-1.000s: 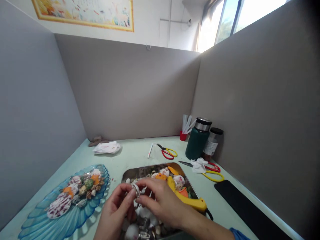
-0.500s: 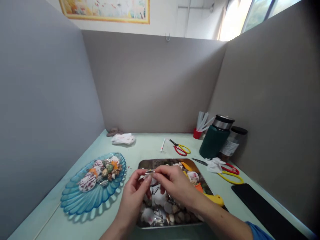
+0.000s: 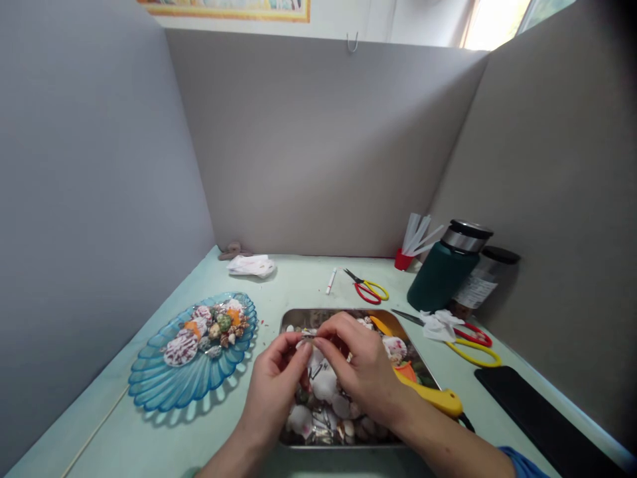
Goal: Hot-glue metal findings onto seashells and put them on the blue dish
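Note:
A small, narrow silvery metal piece (image 3: pixel 309 334) is pinched between the fingertips of both my hands; its exact kind is too small to make out. My left hand (image 3: pixel 273 377) grips its left end with thumb and index finger. At its right end, the thumb and fingers of my right hand (image 3: pixel 362 367) are closed on it. Both hands hover over a metal tray (image 3: pixel 355 447) full of seashells (image 3: pixel 324 385) and shiny small parts. Under my right forearm, a yellow glue gun (image 3: pixel 434 398) lies across the tray's right side, partly hidden.
On the left stands a blue scalloped dish (image 3: pixel 162 390) with shells (image 3: pixel 181 348). Scissors (image 3: pixel 369 290) and a white stick (image 3: pixel 331 281) lie behind the tray. To the right are more scissors (image 3: pixel 474 352), tissue (image 3: pixel 440 325), a green flask (image 3: pixel 444 272), a jar (image 3: pixel 480 285) and a black phone-like slab (image 3: pixel 527 415).
My view has tilted down and turned slightly left. My right hand's fingers have curled closer round the metal piece, and it is now more covered.

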Motion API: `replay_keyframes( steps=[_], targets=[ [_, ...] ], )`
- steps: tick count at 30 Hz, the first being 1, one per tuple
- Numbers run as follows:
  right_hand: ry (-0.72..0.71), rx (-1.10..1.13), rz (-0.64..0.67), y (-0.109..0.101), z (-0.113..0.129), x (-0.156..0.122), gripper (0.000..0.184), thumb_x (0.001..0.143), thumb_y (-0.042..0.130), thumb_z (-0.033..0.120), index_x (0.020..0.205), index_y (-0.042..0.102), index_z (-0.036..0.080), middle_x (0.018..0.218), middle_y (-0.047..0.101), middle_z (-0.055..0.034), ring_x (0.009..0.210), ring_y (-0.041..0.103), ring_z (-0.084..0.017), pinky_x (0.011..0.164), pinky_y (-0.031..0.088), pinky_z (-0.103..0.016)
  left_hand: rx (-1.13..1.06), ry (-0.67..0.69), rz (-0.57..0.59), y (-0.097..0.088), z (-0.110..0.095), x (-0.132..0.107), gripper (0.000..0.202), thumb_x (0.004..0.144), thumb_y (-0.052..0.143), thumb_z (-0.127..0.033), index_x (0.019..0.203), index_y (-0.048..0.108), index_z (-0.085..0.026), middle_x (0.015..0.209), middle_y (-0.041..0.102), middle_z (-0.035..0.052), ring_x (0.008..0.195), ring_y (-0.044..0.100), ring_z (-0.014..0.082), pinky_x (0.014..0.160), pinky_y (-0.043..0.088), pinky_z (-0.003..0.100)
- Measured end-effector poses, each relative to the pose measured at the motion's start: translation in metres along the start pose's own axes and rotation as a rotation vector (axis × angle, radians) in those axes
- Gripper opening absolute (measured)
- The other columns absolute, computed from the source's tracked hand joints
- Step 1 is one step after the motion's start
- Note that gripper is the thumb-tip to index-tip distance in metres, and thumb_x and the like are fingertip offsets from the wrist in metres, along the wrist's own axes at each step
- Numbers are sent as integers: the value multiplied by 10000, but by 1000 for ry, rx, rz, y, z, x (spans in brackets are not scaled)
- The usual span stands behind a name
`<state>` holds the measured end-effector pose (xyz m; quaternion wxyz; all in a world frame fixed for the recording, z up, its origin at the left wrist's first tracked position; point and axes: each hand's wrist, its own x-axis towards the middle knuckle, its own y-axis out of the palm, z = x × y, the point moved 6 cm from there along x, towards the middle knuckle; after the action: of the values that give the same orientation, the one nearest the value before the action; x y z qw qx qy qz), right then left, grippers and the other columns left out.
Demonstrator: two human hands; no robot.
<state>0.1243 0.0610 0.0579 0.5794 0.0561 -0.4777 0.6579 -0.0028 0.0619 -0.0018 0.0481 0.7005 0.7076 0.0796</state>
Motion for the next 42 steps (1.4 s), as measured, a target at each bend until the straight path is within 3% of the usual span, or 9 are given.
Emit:
replay_keyframes(
  steps=[9,14,33,38,42],
  targets=[
    [-141,-20,13,5,6,-5,97,895,479,144,930,567,165,854,577,-57,764,546,-156,673,417,-268,-54,33,27,1,2,1,204,785,626,-359,857,547,-186,602,540,-66,436,478,66,429,419,178],
    [-128,-52,-29,4,4,-8,67,888,502,162,870,566,167,811,570,-47,744,546,-156,658,410,-269,-60,24,55,3,3,-1,192,813,594,-354,890,540,-187,517,520,-79,399,488,69,417,390,169],
    [-89,-109,27,10,4,-9,123,896,459,178,802,538,168,737,543,-34,659,507,-152,602,365,-272,6,-16,68,3,4,-3,202,789,603,-379,798,597,-177,616,553,-43,432,497,67,425,396,172],
    [-20,-117,9,8,1,-11,93,886,517,254,849,534,170,749,566,-23,643,521,-144,597,366,-264,-51,41,18,0,-4,-3,179,787,616,-339,875,623,-184,691,617,-24,502,549,86,515,443,196],
    [-36,-102,31,9,1,-13,103,885,507,219,794,533,178,713,552,-8,625,513,-134,592,358,-259,-58,36,21,1,-6,-3,219,789,616,-315,959,625,-179,743,644,-2,587,584,107,597,480,219]
  ],
)
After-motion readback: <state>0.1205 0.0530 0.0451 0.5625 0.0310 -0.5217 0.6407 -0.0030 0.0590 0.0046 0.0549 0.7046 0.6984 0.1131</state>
